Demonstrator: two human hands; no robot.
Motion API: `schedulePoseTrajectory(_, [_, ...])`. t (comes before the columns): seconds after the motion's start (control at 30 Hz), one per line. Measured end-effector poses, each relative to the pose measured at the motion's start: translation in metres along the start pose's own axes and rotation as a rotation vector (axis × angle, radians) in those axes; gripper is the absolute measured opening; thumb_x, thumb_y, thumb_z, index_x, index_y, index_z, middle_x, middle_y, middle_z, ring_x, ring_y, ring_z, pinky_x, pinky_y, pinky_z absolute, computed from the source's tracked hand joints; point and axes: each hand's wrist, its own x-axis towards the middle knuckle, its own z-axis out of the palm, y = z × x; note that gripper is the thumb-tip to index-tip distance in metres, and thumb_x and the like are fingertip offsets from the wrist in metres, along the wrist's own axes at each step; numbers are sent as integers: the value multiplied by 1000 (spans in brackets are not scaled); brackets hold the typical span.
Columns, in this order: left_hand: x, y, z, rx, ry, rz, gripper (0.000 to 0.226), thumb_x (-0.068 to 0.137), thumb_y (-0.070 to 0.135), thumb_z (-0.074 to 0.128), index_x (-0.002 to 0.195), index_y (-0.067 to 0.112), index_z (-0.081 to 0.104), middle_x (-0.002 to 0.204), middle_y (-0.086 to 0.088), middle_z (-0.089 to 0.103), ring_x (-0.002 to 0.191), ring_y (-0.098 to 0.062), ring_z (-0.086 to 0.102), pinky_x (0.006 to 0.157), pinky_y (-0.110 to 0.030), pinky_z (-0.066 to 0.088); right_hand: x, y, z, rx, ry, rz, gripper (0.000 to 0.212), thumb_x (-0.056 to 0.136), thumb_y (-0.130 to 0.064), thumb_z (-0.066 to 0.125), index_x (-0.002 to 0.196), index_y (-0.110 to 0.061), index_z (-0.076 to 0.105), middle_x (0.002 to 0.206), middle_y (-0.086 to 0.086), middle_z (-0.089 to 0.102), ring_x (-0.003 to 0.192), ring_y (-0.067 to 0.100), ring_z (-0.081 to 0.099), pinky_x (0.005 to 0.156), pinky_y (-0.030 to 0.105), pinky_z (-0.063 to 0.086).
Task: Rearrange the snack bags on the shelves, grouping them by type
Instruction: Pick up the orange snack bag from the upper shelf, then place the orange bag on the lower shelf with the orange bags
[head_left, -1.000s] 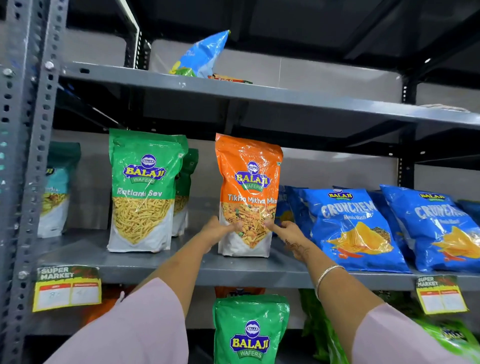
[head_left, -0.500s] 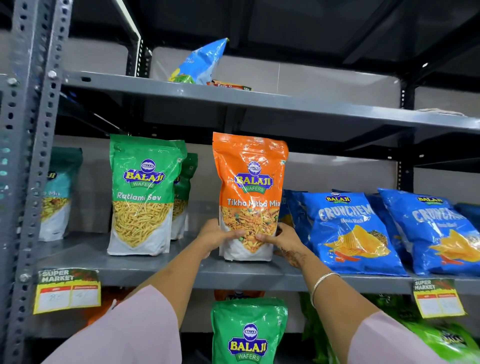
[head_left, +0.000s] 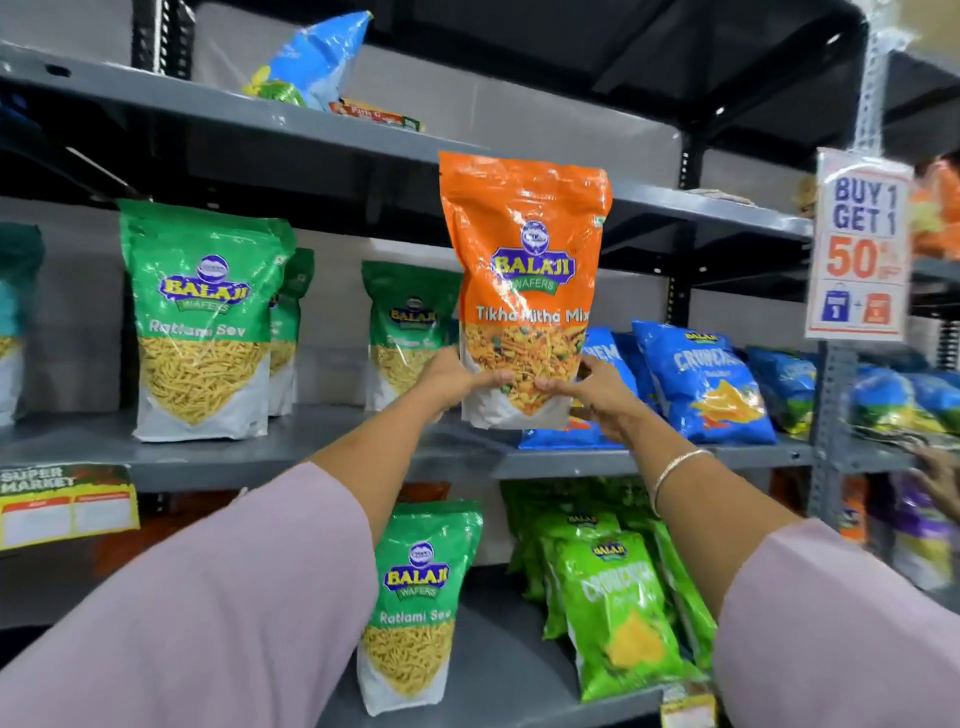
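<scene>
An orange Tikha Mitha Mix bag (head_left: 524, 249) is held upright in the air in front of the middle shelf (head_left: 291, 454). My left hand (head_left: 452, 376) grips its lower left side and my right hand (head_left: 597, 387) grips its lower right side. Green Ratlami Sev bags stand on the middle shelf: a large one at the left (head_left: 200, 322) and another behind the orange bag (head_left: 408, 332). Blue Crunchem bags (head_left: 701, 379) lean on the same shelf to the right.
On the lower shelf stand a green Ratlami Sev bag (head_left: 418, 603) and light green Crunchem bags (head_left: 618, 608). A blue bag (head_left: 311, 62) lies on the top shelf. A promo sign (head_left: 860, 244) hangs on the right upright. Another person's hand (head_left: 943, 480) shows at the far right.
Both hands closed on the orange bag, lifted it off the middle shelf and carried it up and right. A green bag that stood behind it now shows.
</scene>
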Motion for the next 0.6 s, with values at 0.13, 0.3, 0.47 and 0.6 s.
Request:
schedulePoseTrajectory(0.13, [-18, 1, 44, -23, -15, 24, 62, 64, 25, 83, 117, 4, 59, 122, -14, 65, 109, -26, 61, 96, -40, 50, -26, 15, -43, -72, 73, 9, 47, 68, -10, 80, 106, -16, 53, 107, 3, 63, 96, 19, 62, 70, 33, 54])
schedulePoseTrajectory(0.3, [-49, -14, 92, -7, -34, -3, 67, 61, 29, 85, 117, 4, 58, 120, -14, 66, 110, -27, 61, 95, -42, 51, -63, 42, -79, -114, 68, 55, 39, 67, -3, 78, 93, -23, 56, 104, -2, 66, 92, 16, 64, 71, 36, 56])
schedulePoseTrajectory(0.47, [-84, -52, 124, 10, -57, -34, 67, 59, 23, 87, 116, 2, 59, 120, -15, 66, 109, -27, 62, 92, -38, 52, -96, 83, -92, -137, -16, 162, 69, 67, 10, 74, 128, -5, 46, 118, 11, 62, 101, 25, 63, 78, 39, 58])
schedulePoseTrajectory(0.6, [-104, -91, 135, 56, -101, -116, 71, 58, 22, 88, 119, 2, 57, 121, -15, 66, 110, -27, 62, 91, -35, 52, -118, 120, -82, -140, -32, 270, 73, 67, 14, 72, 131, -3, 41, 124, 16, 59, 111, 31, 59, 73, 32, 57])
